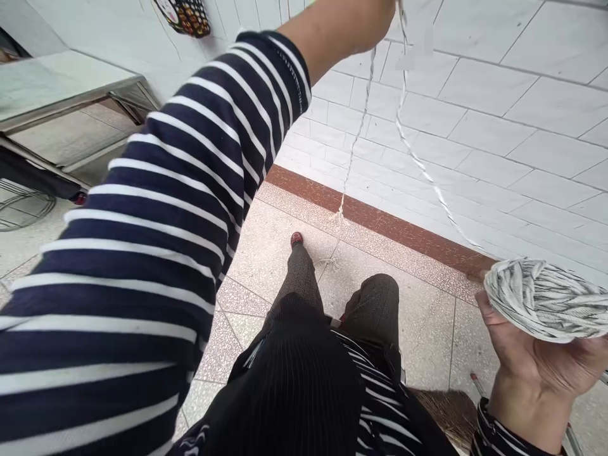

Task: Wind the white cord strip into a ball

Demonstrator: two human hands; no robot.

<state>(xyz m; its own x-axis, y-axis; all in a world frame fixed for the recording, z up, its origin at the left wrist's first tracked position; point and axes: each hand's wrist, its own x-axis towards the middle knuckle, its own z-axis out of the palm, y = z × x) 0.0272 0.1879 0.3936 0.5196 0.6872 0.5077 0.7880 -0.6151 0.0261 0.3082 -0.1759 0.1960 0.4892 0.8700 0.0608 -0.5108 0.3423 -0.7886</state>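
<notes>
My left hand (368, 25) is raised at the top edge, its fingers mostly cut off by the frame. Two lengths of twisted white cord (408, 136) come together at it. One hangs straight down to a frayed end near the skirting. The other slants down to the right, to a wound ball of white-and-grey cord (546, 297). That ball rests in my right hand (536, 361), palm up, with the thumb along its near left side. The fingers behind the ball are partly hidden.
A white tiled wall (498, 114) stands ahead, with a reddish-brown skirting (380, 221) at its foot. At left is a metal-framed table (71, 82) with a wire coil (28, 206) below. Cord scraps (330, 263) and a broom (446, 411) are on the floor.
</notes>
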